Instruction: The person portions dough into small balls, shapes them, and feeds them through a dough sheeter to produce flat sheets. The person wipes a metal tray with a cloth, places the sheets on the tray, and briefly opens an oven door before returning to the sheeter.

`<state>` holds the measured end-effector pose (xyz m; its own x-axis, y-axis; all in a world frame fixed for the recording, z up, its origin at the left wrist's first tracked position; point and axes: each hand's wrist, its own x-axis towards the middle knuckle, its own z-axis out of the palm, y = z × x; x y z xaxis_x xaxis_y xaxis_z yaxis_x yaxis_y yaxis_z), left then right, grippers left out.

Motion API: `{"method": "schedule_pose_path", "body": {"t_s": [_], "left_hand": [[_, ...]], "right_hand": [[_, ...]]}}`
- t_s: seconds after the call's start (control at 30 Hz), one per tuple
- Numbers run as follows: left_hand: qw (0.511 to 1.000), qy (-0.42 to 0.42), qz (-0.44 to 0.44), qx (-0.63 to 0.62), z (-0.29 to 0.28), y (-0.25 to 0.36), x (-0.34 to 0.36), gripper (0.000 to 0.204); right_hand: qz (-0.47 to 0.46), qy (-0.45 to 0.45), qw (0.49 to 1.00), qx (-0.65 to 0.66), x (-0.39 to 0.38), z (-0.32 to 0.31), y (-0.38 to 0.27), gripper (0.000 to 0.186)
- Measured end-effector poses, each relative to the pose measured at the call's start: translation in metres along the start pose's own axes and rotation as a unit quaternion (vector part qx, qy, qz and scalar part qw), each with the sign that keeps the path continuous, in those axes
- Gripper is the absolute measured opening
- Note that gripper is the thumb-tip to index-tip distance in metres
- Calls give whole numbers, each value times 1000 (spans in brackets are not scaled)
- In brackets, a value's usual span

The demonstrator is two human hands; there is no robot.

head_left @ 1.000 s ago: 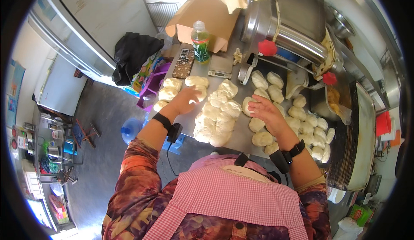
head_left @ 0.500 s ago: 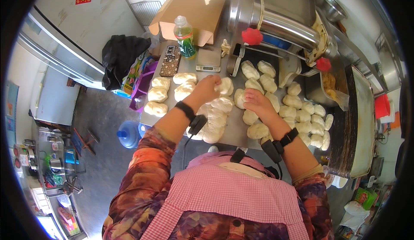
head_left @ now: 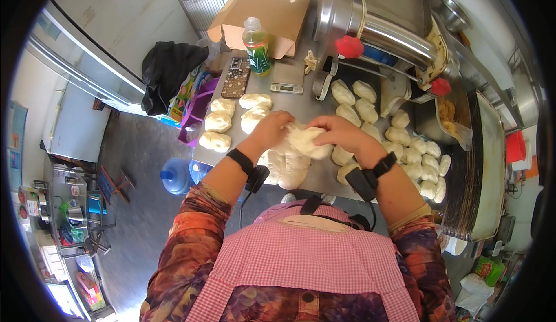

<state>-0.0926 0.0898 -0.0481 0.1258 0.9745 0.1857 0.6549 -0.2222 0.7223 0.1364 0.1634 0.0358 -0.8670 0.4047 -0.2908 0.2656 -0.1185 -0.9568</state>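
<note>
Between my two hands a pale piece of dough (head_left: 310,142) is stretched, held above the metal table (head_left: 324,174). My left hand (head_left: 273,130) is closed with its fingertips pinching the thin left end. Curled over the thicker right end is my right hand (head_left: 346,135). Beneath them lies a cluster of joined dough lumps (head_left: 285,170), partly covered by the hands. Several separate dough pieces (head_left: 218,123) rest left of my left hand. To the right of my right hand, more dough pieces (head_left: 366,111) and a group of smaller lumps (head_left: 428,174) sit close together.
Along the far side stand a small kitchen scale (head_left: 288,76), a patterned phone (head_left: 236,79), a green-labelled bottle (head_left: 257,52) and an open carton (head_left: 263,12). A steel roller machine (head_left: 397,35) with red knobs occupies the back right. A long tray (head_left: 489,171) lies at the far right.
My right hand has moved left, bringing a dough piece toward my left hand. The dough now stretches between both hands, which are closer together. The view has shifted slightly.
</note>
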Motion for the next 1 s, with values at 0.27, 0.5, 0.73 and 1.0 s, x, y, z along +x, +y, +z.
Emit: {"method": "schedule_pose_path", "body": {"t_s": [0.27,0.5,0.73,1.0], "left_hand": [[888,-3,-144,-438,-11,50,7,40],[721,-128,-191,-653,-8,103,-4,47],[731,-45,-210,-648,-7,98,-9,47],[664,-81,-252,-700,1,122,-35,51]], "right_hand": [[-12,24,916,401,-40,11,-17,49],[-67,151,983,74,-25,29,-8,44],[-257,151,901,-316,-36,34,-16,50],[-14,7,988,-150,-38,16,-1,60]]}}
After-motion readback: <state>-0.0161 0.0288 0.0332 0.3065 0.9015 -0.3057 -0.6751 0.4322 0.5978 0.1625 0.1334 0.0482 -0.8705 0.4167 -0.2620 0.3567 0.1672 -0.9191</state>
